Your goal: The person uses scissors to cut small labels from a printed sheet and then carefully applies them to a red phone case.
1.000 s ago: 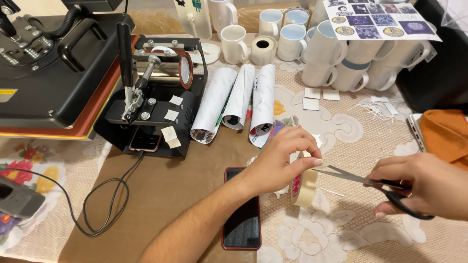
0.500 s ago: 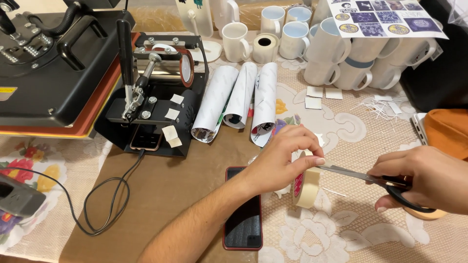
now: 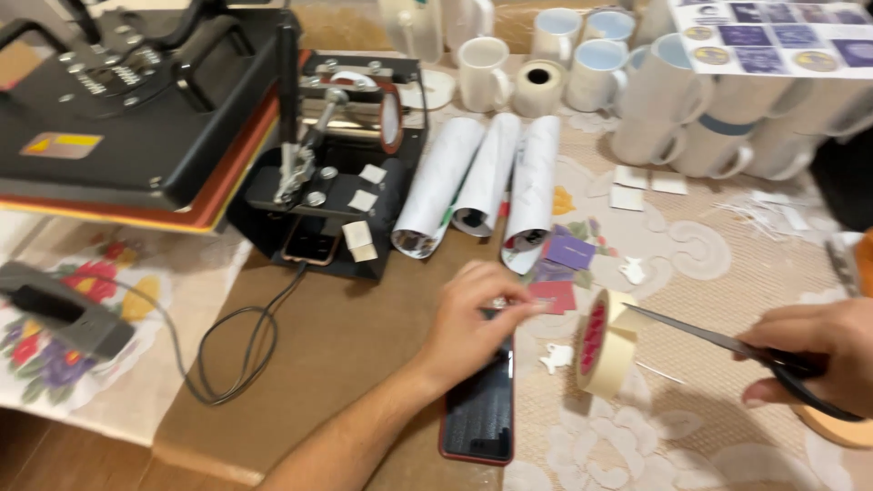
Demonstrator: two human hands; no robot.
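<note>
Three paper rolls [image 3: 486,186] lie beyond the tape roll [image 3: 605,344] and phone [image 3: 479,414].

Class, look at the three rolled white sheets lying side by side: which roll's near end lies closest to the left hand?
The rightmost roll: its open near end lies just above the left hand, beside the purple cards; the other two end farther left.

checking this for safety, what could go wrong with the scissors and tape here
The scissors in the right hand point their blades at the tape roll, close to the left hand; a slip might nick its fingers. The roll stands on edge and may roll away. The phone lies under the left wrist, so its screen could get scratched.
</note>
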